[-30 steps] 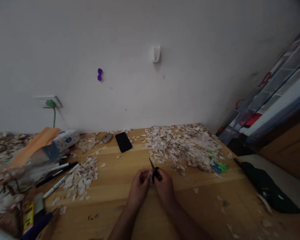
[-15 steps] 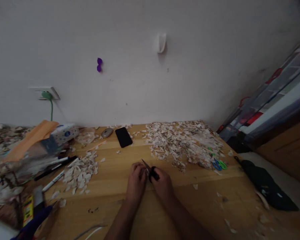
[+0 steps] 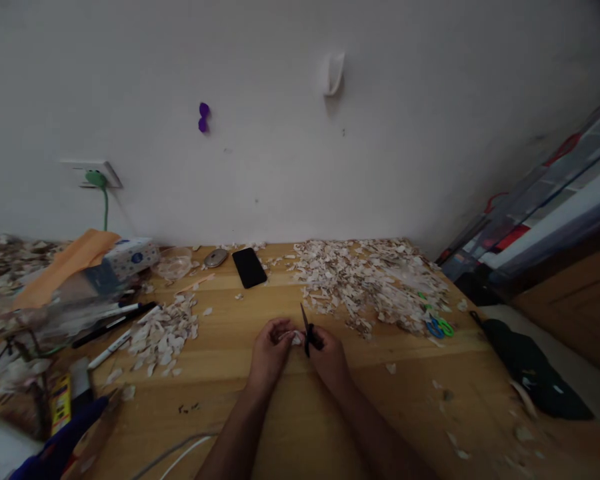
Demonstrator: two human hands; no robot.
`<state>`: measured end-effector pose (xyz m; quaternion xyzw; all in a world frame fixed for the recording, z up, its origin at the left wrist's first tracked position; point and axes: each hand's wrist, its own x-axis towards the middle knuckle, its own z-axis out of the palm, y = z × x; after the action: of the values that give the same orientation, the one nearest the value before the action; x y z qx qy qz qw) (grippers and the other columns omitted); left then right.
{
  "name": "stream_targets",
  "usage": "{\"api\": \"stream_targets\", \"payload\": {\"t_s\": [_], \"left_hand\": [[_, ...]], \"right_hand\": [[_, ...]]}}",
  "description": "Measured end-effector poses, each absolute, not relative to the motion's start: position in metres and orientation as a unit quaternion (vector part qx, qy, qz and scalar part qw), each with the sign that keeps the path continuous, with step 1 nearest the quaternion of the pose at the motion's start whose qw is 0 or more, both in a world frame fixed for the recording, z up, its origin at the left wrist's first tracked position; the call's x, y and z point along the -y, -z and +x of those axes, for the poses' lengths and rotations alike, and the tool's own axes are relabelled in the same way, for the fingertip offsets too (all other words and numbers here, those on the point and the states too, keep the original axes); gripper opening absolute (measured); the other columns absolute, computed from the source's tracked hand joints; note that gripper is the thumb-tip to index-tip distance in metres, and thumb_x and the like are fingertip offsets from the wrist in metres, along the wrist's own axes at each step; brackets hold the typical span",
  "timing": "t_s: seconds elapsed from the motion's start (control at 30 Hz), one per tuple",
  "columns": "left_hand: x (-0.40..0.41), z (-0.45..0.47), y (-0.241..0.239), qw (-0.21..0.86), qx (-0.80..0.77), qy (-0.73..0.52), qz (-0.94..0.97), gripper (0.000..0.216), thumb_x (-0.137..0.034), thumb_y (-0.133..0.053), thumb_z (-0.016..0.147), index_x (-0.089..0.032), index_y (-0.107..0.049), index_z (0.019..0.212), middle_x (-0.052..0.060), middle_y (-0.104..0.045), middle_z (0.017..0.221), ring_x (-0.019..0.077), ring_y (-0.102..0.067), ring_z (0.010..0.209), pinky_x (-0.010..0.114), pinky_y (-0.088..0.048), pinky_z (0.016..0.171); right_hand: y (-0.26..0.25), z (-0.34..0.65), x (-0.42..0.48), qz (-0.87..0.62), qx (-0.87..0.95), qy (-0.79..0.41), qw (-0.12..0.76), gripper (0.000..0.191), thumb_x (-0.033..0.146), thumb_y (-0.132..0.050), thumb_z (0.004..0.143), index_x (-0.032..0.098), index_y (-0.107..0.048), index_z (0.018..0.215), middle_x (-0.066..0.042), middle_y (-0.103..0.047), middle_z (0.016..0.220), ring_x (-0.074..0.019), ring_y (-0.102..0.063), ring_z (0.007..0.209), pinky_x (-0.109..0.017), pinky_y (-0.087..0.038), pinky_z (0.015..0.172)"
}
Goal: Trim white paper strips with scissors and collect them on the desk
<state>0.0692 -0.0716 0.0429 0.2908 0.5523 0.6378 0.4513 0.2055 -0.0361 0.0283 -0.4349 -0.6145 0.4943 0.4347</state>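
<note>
In the middle of the wooden table (image 3: 220,343), my left hand (image 3: 271,350) pinches a small whitish flake (image 3: 297,339) at its fingertips. My right hand (image 3: 329,353) is closed round the black handles of a pair of scissors (image 3: 306,327). Their dark blades point up and away from me, a little to the right of the flake. The exact kind of the flake is too small to tell. Left of my hands lies a pile of pale flakes (image 3: 167,333); beyond them on the right spreads a larger heap of whitish scraps (image 3: 350,277).
A black phone (image 3: 249,268) and an oval grey object (image 3: 215,258) lie near the wall. Blue and green scissors (image 3: 439,327) rest by the right heap. Pens (image 3: 111,348), a tissue box (image 3: 133,257), and a purple-handled tool (image 3: 63,437) crowd the left side.
The scissors have turned more upright and stand slightly apart from my left hand. The whitish flake now shows more clearly between my hands. The whole view has shifted slightly.
</note>
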Motion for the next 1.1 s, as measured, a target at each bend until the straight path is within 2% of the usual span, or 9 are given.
{"api": "stream_targets", "payload": {"t_s": [0.17,0.27,0.37,0.5,0.6,0.7,0.8,0.9,1.1], "left_hand": [[0.077,0.07,-0.045,0.447,-0.565,-0.609,0.332,0.038,-0.037,-0.082,0.067,-0.018,-0.071,0.098,0.009,-0.077,0.096,0.0225,-0.073,0.09,0.036,-0.054,0.087],[0.078,0.067,-0.042,0.411,-0.597,-0.596,0.346,0.029,-0.036,-0.077,0.073,-0.018,-0.073,0.094,0.008,-0.076,0.087,0.0219,-0.072,0.082,0.034,-0.054,0.08],[0.077,0.065,-0.039,0.392,-0.608,-0.607,0.33,0.031,-0.036,-0.078,0.071,-0.018,-0.074,0.095,0.006,-0.075,0.08,0.021,-0.07,0.075,0.032,-0.053,0.073],[0.075,0.066,-0.04,0.445,-0.58,-0.62,0.286,0.039,-0.036,-0.085,0.061,-0.017,-0.075,0.093,0.007,-0.077,0.082,0.0211,-0.069,0.074,0.033,-0.053,0.074],[0.076,0.067,-0.043,0.471,-0.563,-0.619,0.279,0.031,-0.04,-0.083,0.064,-0.017,-0.075,0.083,0.006,-0.076,0.078,0.0211,-0.068,0.073,0.033,-0.052,0.074],[0.077,0.066,-0.045,0.424,-0.568,-0.655,0.262,0.027,-0.041,-0.08,0.068,-0.017,-0.072,0.079,0.005,-0.073,0.078,0.0196,-0.066,0.073,0.031,-0.05,0.072],[0.078,0.061,-0.05,0.358,-0.563,-0.72,0.19,0.03,-0.042,-0.077,0.073,-0.02,-0.066,0.09,0.004,-0.072,0.085,0.0155,-0.064,0.069,0.026,-0.048,0.064],[0.079,0.056,-0.059,0.327,-0.545,-0.76,0.137,0.031,-0.043,-0.074,0.079,-0.024,-0.058,0.097,0.004,-0.074,0.089,0.0136,-0.062,0.064,0.024,-0.046,0.058],[0.079,0.056,-0.068,0.345,-0.493,-0.793,0.095,0.041,-0.037,-0.084,0.068,-0.021,-0.061,0.098,0.006,-0.074,0.096,0.0138,-0.067,0.072,0.028,-0.053,0.072]], "right_hand": [[-0.029,0.207,0.035,-0.443,0.593,-0.51,0.438,0.036,0.053,-0.067,0.081,0.018,-0.073,0.089,-0.008,-0.076,0.085,-0.0267,-0.072,0.081,-0.036,-0.057,0.078],[-0.027,0.207,0.037,-0.445,0.619,-0.49,0.423,0.031,0.049,-0.065,0.082,0.018,-0.072,0.085,-0.007,-0.075,0.082,-0.026,-0.071,0.08,-0.034,-0.057,0.075],[-0.026,0.206,0.039,-0.443,0.639,-0.476,0.412,0.029,0.047,-0.063,0.083,0.019,-0.071,0.083,-0.006,-0.074,0.08,-0.0247,-0.071,0.078,-0.032,-0.056,0.074],[-0.029,0.206,0.039,-0.446,0.636,-0.465,0.425,0.031,0.048,-0.062,0.083,0.019,-0.071,0.082,-0.006,-0.074,0.079,-0.0239,-0.07,0.076,-0.032,-0.056,0.073],[-0.032,0.207,0.039,-0.445,0.642,-0.459,0.424,0.029,0.047,-0.063,0.083,0.019,-0.071,0.081,-0.006,-0.073,0.077,-0.0244,-0.07,0.076,-0.032,-0.056,0.072],[-0.034,0.207,0.043,-0.443,0.665,-0.454,0.393,0.026,0.044,-0.061,0.086,0.021,-0.072,0.087,-0.006,-0.075,0.083,-0.0242,-0.07,0.08,-0.031,-0.055,0.073],[-0.036,0.207,0.049,-0.453,0.725,-0.394,0.339,0.02,0.034,-0.057,0.088,0.022,-0.072,0.094,-0.007,-0.075,0.091,-0.0234,-0.07,0.084,-0.031,-0.053,0.076],[-0.041,0.206,0.056,-0.453,0.784,-0.312,0.287,0.02,0.022,-0.058,0.084,0.022,-0.071,0.099,-0.008,-0.074,0.099,-0.0241,-0.068,0.092,-0.032,-0.05,0.083],[-0.052,0.202,0.062,-0.446,0.815,-0.274,0.249,0.025,0.027,-0.061,0.086,0.02,-0.062,0.11,-0.011,-0.07,0.107,-0.0255,-0.065,0.098,-0.032,-0.048,0.085]]}}
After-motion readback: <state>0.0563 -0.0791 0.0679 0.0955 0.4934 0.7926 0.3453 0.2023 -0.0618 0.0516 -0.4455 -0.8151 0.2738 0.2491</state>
